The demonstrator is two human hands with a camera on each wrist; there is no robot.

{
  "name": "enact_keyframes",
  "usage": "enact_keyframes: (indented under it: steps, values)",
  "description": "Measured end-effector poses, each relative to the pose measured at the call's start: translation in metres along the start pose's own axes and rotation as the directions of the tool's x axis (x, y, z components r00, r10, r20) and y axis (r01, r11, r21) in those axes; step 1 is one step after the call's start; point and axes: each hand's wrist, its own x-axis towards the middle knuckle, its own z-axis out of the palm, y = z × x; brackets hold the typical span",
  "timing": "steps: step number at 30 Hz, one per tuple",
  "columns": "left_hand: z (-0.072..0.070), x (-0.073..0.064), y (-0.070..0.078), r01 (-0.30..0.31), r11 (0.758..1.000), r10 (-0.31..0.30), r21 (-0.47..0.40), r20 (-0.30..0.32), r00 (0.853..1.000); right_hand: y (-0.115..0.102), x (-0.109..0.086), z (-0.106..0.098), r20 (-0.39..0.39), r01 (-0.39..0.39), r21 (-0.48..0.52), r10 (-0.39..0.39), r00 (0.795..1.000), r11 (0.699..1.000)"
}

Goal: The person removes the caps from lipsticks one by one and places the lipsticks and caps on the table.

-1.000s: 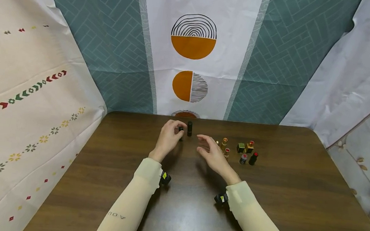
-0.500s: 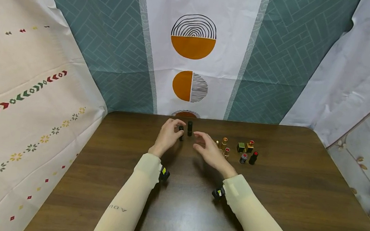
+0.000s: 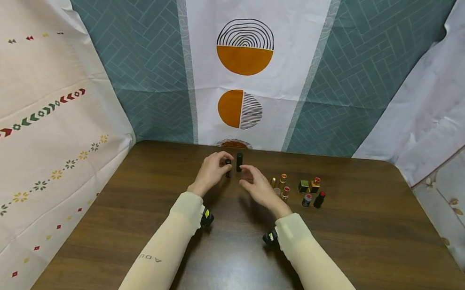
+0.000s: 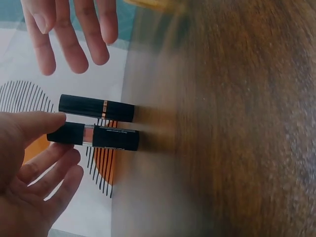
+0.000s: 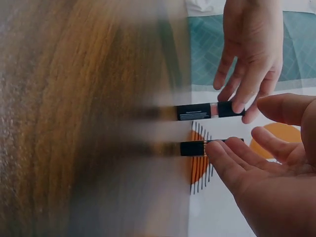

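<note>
My left hand (image 3: 209, 173) pinches the top of a black lipstick (image 4: 116, 138) that stands upright on the table; a pinkish clear band shows around its middle. Just to its right stands a second black lipstick (image 4: 81, 105) with a thin gold band. My right hand (image 3: 260, 185) is beside this second tube, fingers loosely bent and thumb apart. From the left wrist view there is a gap between the right fingers (image 4: 74, 54) and the tube. In the right wrist view those fingers partly cover the gold-banded lipstick (image 5: 192, 148).
Right of my right hand stand several lipsticks: gold ones (image 3: 282, 179), a green-and-gold square cap (image 3: 303, 186), a square gold one (image 3: 315, 185), a small clear-capped one (image 3: 306, 200) and a black one with red top (image 3: 319, 199). The wooden table (image 3: 170, 167) ends at a hanging cloth (image 3: 156, 61).
My right hand has moved left and slightly farther from me, closer to the gold-banded lipstick. My left hand has stayed at its lipstick with hardly any movement.
</note>
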Motion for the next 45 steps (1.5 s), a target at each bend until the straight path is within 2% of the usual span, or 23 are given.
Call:
enact_keyframes:
  steps: [10, 23, 31, 36, 45]
  values:
    - [-0.002, 0.001, -0.003, 0.003, 1.0, -0.003, 0.0, -0.03, 1.0, 0.0, 0.006, 0.007, -0.019, -0.007, -0.005, 0.007, 1.0, 1.0]
    - [-0.001, -0.004, 0.004, -0.043, 0.995, 0.043, -0.09, -0.003, 0.999, 0.004, 0.012, 0.01, -0.022, -0.026, -0.006, 0.026, 0.999, 1.0]
    - [-0.003, -0.006, 0.008, -0.046, 0.995, 0.046, -0.086, -0.005, 0.999, 0.005, 0.017, 0.015, -0.022, -0.045, 0.0, 0.045, 0.999, 0.999]
    - [-0.003, -0.007, 0.01, -0.063, 0.993, 0.063, -0.097, -0.011, 0.998, 0.007, 0.017, 0.016, -0.068, -0.036, 0.002, 0.036, 0.997, 0.999]
    - [-0.002, -0.009, 0.014, -0.055, 0.989, 0.053, -0.14, -0.02, 0.998, 0.011, 0.018, 0.016, -0.149, -0.036, -0.013, 0.034, 0.988, 0.999]
